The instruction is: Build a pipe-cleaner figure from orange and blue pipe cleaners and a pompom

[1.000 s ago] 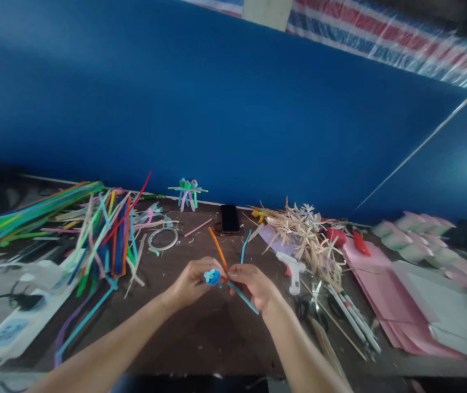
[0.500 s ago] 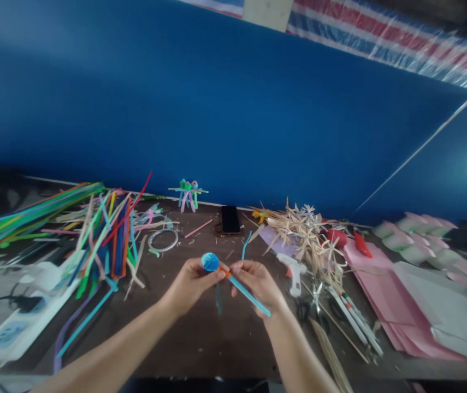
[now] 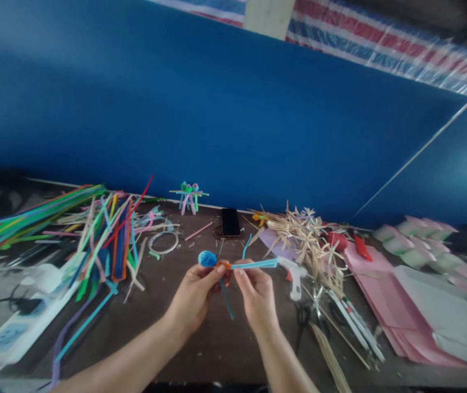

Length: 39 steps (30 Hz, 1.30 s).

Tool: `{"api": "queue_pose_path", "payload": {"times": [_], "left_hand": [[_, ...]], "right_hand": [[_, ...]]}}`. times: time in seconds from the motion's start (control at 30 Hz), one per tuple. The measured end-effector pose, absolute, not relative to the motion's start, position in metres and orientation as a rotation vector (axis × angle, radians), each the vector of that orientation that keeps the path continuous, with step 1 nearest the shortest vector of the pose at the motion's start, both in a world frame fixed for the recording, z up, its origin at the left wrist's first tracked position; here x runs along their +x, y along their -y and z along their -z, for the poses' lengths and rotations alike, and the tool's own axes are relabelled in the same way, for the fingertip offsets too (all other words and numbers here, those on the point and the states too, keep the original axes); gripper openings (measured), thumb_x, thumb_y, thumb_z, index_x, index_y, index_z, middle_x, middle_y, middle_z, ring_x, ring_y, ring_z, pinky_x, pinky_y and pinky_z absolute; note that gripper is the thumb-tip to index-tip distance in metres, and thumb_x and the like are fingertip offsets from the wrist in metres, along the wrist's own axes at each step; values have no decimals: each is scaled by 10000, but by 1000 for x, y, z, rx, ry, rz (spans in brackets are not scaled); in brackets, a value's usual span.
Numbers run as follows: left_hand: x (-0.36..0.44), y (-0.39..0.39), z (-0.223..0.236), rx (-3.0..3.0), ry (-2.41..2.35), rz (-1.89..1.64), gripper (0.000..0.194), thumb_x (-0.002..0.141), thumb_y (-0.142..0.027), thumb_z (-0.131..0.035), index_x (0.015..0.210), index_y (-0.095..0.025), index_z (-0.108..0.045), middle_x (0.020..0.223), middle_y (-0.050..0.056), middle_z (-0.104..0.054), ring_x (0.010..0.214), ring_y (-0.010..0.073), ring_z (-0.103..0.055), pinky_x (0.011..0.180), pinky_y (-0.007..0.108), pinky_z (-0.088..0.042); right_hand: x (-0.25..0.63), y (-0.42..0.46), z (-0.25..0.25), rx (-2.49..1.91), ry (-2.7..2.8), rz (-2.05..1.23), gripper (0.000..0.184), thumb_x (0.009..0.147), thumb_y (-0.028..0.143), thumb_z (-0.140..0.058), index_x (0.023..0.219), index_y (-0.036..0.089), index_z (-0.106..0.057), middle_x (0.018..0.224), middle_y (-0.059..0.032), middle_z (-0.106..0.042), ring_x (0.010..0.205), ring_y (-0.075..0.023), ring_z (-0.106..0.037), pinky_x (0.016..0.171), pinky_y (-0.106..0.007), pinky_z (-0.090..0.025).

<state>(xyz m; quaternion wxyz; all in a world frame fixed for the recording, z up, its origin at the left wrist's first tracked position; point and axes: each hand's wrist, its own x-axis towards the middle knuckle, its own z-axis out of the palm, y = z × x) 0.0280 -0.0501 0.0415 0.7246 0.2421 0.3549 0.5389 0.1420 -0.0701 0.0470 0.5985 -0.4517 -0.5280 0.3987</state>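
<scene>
Between my hands, above the dark table, is a small pipe-cleaner figure (image 3: 207, 259) with a round blue head, an orange wrapped middle and light blue stems. My left hand (image 3: 194, 292) is closed in a pinch at the orange part, just below the head. Thumb and fingers of my right hand (image 3: 256, 289) are closed on the light blue stems (image 3: 264, 263), which stick out to the right. A thin blue strip (image 3: 227, 300) hangs down from the middle between the hands. A bent blue pipe cleaner (image 3: 246, 245) lies on the table behind my right hand.
Pipe cleaners in many colours (image 3: 114, 234) and a white power strip (image 3: 16, 333) lie left. Small pipe-cleaner figures (image 3: 189, 196) and a phone (image 3: 230, 221) are at the back. On the right are straw stars (image 3: 302, 229), a glue gun (image 3: 294, 275), scissors (image 3: 317, 305) and pink paper (image 3: 380, 295).
The figure's stems have swung from slanting down-right to nearly level, pointing right. My right hand has turned its grip onto the stems, with the thumb on top.
</scene>
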Motion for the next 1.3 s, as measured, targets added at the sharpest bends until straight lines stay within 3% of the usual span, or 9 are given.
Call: {"api": "queue_pose_path", "payload": {"times": [0.2,0.33,0.47,0.6,0.77,0.93,1.13,1.3], "left_hand": [[25,64,-56,789,-775,-1267,176,526,-220,-763,658,-142,-674,664,5,-658,634,107,-580,621,189,-445],[27,60,-43,801,-854,-1196,179,580,-264,-728,687,-132,-671,627,8,-647,558,86,-539,526,169,-405],[31,54,-30,679,-816,-1114,187,619,-278,-700,724,-131,-651,640,0,-627,601,89,-550,587,177,-428],[32,51,-28,548,-734,-1035,181,629,-250,-694,758,-140,-630,603,-21,-578,508,61,-507,510,164,-408],[33,48,-24,526,-791,-933,238,606,-266,-698,790,-129,-634,558,-42,-516,408,23,-372,398,144,-300],[35,44,-12,745,-883,-1024,250,591,-319,-702,690,-101,-633,408,-77,-375,388,35,-288,386,157,-223],[34,40,-3,956,-968,-1067,273,613,-369,-674,548,-114,-600,424,-46,-452,427,68,-392,444,182,-305],[32,33,13,1022,-1059,-1117,279,635,-370,-657,691,-96,-654,492,-15,-528,478,102,-459,481,208,-353]], "right_hand": [[143,88,-67,-1133,1303,-782,237,815,298,-470,668,145,-577,595,2,-538,582,-119,-488,567,-221,-400],[142,84,-58,-1212,1305,-813,294,828,325,-439,633,139,-558,565,5,-535,545,-112,-479,517,-203,-381],[140,77,-40,-1247,1298,-793,275,821,339,-445,691,135,-577,609,-14,-560,598,-138,-524,568,-223,-408],[138,72,-26,-1256,1225,-842,275,810,361,-450,656,158,-554,565,-13,-547,535,-141,-509,514,-234,-395],[140,69,-18,-1305,1175,-843,277,790,388,-465,644,169,-551,541,-2,-524,502,-133,-464,483,-234,-357],[143,67,-8,-1300,1173,-871,306,770,400,-501,592,154,-537,526,14,-493,501,-113,-430,480,-217,-329],[142,64,8,-1254,951,-1098,295,725,425,-557,624,147,-563,530,14,-532,516,-127,-481,514,-231,-367],[138,67,13,-1071,643,-1407,197,651,336,-631,687,154,-566,530,22,-550,472,-113,-491,494,-225,-374]]}}
